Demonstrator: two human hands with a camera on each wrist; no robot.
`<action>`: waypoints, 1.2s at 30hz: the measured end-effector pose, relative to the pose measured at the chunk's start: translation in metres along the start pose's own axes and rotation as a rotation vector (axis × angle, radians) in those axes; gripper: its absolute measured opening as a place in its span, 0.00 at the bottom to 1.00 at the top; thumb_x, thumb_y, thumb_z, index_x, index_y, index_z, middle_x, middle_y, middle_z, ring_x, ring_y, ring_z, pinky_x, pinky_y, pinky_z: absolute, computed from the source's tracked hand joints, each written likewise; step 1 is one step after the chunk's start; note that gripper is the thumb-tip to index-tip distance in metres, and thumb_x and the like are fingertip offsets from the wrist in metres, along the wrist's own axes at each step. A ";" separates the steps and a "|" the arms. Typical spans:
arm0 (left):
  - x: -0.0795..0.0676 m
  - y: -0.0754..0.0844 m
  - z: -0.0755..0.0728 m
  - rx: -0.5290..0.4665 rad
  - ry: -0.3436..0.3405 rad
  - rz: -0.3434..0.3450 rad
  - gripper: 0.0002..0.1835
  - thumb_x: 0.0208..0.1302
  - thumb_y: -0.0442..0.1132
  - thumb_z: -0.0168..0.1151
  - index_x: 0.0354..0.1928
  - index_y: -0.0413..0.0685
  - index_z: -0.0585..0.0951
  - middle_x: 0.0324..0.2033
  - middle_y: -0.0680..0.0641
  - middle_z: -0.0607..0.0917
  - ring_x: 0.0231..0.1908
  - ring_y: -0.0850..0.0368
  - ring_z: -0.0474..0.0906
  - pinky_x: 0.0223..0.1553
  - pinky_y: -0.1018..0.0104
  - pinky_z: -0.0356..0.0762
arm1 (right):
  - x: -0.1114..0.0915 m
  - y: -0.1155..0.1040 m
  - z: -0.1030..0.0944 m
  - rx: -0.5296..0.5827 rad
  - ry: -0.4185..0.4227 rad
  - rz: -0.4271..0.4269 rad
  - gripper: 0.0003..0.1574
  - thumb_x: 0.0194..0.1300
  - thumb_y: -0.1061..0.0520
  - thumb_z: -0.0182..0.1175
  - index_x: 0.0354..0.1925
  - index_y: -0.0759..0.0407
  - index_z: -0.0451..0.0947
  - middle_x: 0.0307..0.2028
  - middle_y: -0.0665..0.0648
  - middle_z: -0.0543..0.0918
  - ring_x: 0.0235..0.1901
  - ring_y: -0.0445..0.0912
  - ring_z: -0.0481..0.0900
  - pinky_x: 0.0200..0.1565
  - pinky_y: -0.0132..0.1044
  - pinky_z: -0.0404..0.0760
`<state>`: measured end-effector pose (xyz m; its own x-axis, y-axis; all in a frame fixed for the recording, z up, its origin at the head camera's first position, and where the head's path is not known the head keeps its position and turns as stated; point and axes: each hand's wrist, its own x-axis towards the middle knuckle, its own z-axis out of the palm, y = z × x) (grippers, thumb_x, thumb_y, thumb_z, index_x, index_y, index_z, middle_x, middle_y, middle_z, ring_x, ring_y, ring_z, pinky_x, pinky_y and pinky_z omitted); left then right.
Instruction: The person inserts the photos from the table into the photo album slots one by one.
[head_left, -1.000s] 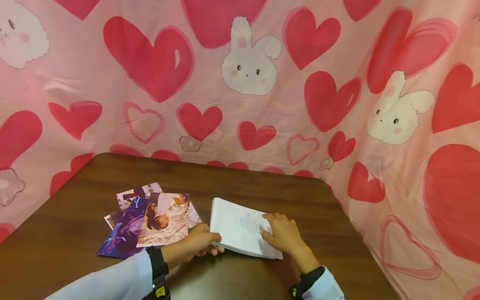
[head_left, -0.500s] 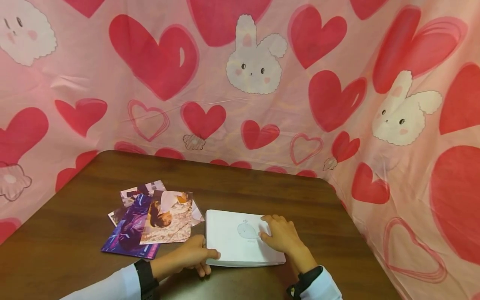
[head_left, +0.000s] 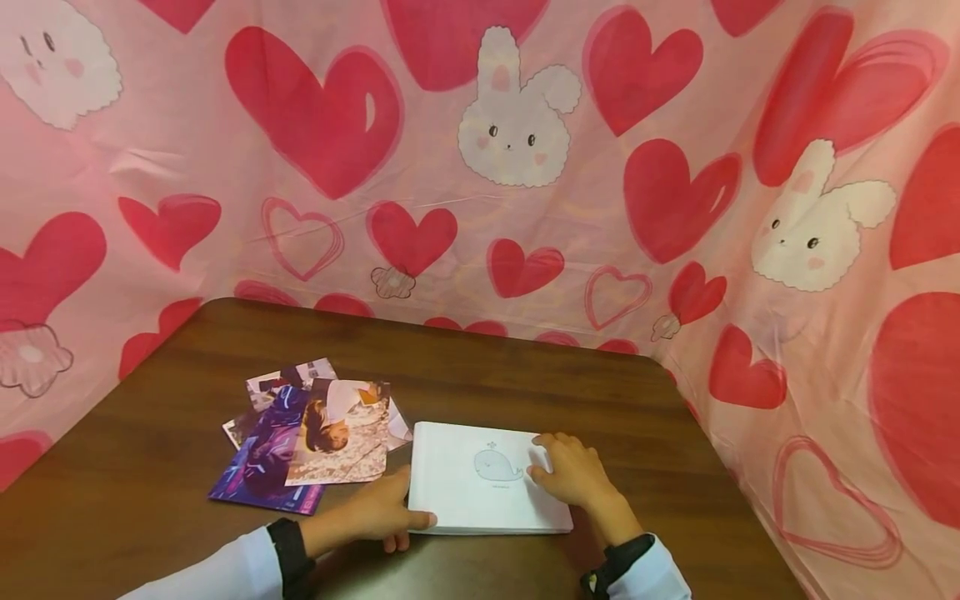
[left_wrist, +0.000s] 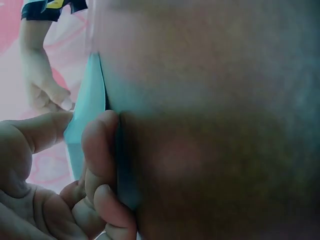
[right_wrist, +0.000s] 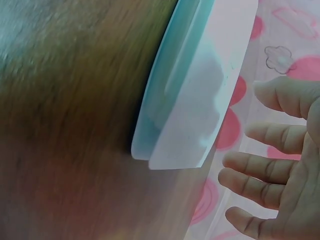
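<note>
A white book with a blue whale drawn on its cover lies near the front middle of the table. My left hand pinches its lower left corner, thumb on the cover and fingers at the underside; the left wrist view shows the book between thumb and fingers. At the right end, my right hand is over the cover's edge. In the right wrist view, this hand has its fingers extended and spread, holding nothing, and the cover of the book stands slightly apart from the pages.
Several glossy photo prints overlap in a loose pile just left of the book. The brown wooden table ends at a pink curtain with hearts and rabbits, which also hangs along the sides.
The book, tilted with its left side raised a second ago, has come down flat and squared toward me. My left hand went down with it; the right hand barely moved. The view shifted slightly.
</note>
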<state>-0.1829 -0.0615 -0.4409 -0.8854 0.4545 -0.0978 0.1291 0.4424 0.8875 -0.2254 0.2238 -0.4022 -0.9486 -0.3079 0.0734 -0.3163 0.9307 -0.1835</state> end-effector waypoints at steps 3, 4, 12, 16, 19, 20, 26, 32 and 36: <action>0.001 0.001 0.003 0.085 -0.004 0.001 0.36 0.55 0.45 0.68 0.53 0.23 0.64 0.07 0.51 0.75 0.06 0.58 0.72 0.09 0.66 0.69 | 0.000 0.003 0.002 0.013 -0.022 0.019 0.25 0.55 0.49 0.66 0.49 0.59 0.77 0.42 0.60 0.79 0.44 0.57 0.74 0.42 0.60 0.70; 0.002 0.001 0.005 0.110 -0.005 -0.001 0.41 0.55 0.46 0.68 0.56 0.19 0.60 0.07 0.52 0.75 0.06 0.59 0.71 0.09 0.67 0.68 | -0.001 0.005 0.003 0.014 -0.028 0.025 0.25 0.55 0.49 0.66 0.49 0.59 0.77 0.42 0.60 0.79 0.45 0.57 0.74 0.42 0.60 0.70; 0.009 0.007 0.014 0.189 -0.019 0.013 0.53 0.57 0.47 0.66 0.68 0.27 0.41 0.06 0.55 0.74 0.06 0.62 0.70 0.09 0.67 0.67 | -0.002 0.010 0.006 0.017 -0.045 0.058 0.25 0.54 0.49 0.66 0.49 0.59 0.77 0.41 0.60 0.78 0.45 0.58 0.74 0.43 0.61 0.70; 0.010 0.008 0.013 0.251 -0.020 0.025 0.49 0.57 0.46 0.66 0.70 0.35 0.46 0.06 0.55 0.73 0.05 0.63 0.68 0.09 0.67 0.66 | -0.003 0.011 0.007 0.024 -0.059 0.063 0.24 0.55 0.49 0.66 0.49 0.58 0.77 0.42 0.60 0.78 0.44 0.59 0.74 0.43 0.61 0.69; 0.010 0.008 0.011 0.308 -0.010 0.022 0.48 0.57 0.47 0.66 0.70 0.36 0.49 0.06 0.56 0.72 0.06 0.64 0.68 0.10 0.67 0.66 | -0.005 0.012 0.008 0.031 -0.070 0.063 0.24 0.54 0.49 0.66 0.48 0.58 0.77 0.41 0.60 0.78 0.43 0.59 0.74 0.42 0.60 0.70; 0.010 0.009 0.010 0.324 -0.008 0.019 0.48 0.56 0.48 0.66 0.70 0.36 0.50 0.06 0.56 0.72 0.06 0.64 0.68 0.11 0.67 0.66 | -0.006 0.012 0.008 0.036 -0.073 0.062 0.24 0.54 0.50 0.66 0.47 0.58 0.77 0.41 0.60 0.78 0.43 0.59 0.74 0.41 0.60 0.70; 0.014 0.014 0.006 0.477 0.009 0.035 0.49 0.52 0.52 0.68 0.68 0.34 0.56 0.16 0.50 0.80 0.18 0.57 0.78 0.24 0.62 0.71 | -0.007 0.014 0.008 0.046 -0.093 0.069 0.22 0.55 0.50 0.66 0.46 0.58 0.77 0.41 0.60 0.78 0.43 0.59 0.74 0.42 0.61 0.70; 0.018 0.019 0.004 0.686 0.099 0.116 0.42 0.45 0.55 0.71 0.59 0.37 0.70 0.38 0.39 0.81 0.37 0.43 0.76 0.32 0.52 0.74 | -0.006 0.015 0.007 0.057 -0.090 0.070 0.22 0.55 0.50 0.66 0.47 0.59 0.77 0.40 0.59 0.78 0.42 0.58 0.74 0.42 0.60 0.71; 0.019 0.023 0.007 0.772 0.127 0.236 0.31 0.43 0.53 0.72 0.49 0.45 0.79 0.34 0.46 0.73 0.35 0.51 0.66 0.29 0.60 0.69 | -0.007 0.018 0.005 0.077 -0.087 0.048 0.23 0.54 0.51 0.67 0.47 0.59 0.77 0.40 0.59 0.77 0.43 0.59 0.74 0.42 0.61 0.71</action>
<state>-0.1938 -0.0368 -0.4257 -0.8342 0.5317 0.1461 0.5488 0.7751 0.3131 -0.2242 0.2417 -0.4113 -0.9591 -0.2824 -0.0220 -0.2672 0.9279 -0.2601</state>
